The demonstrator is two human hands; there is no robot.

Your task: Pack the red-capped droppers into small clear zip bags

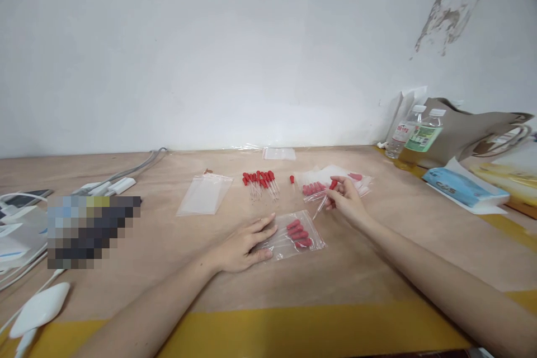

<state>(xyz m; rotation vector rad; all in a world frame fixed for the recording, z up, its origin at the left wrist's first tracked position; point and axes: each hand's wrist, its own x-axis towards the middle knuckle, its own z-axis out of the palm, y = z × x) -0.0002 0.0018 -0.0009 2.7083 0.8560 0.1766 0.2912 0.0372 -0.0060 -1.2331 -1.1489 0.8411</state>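
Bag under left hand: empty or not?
Not empty: red-bulbed droppers show through the clear bag, which the left hand partly covers.

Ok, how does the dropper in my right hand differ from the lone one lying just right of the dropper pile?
The held dropper is gripped in your right hand, while the lone dropper lies untouched. The held dropper slants, tip down and to the left; the lone dropper lies with its bulb toward the wall. Both have a red bulb and a slim stem.
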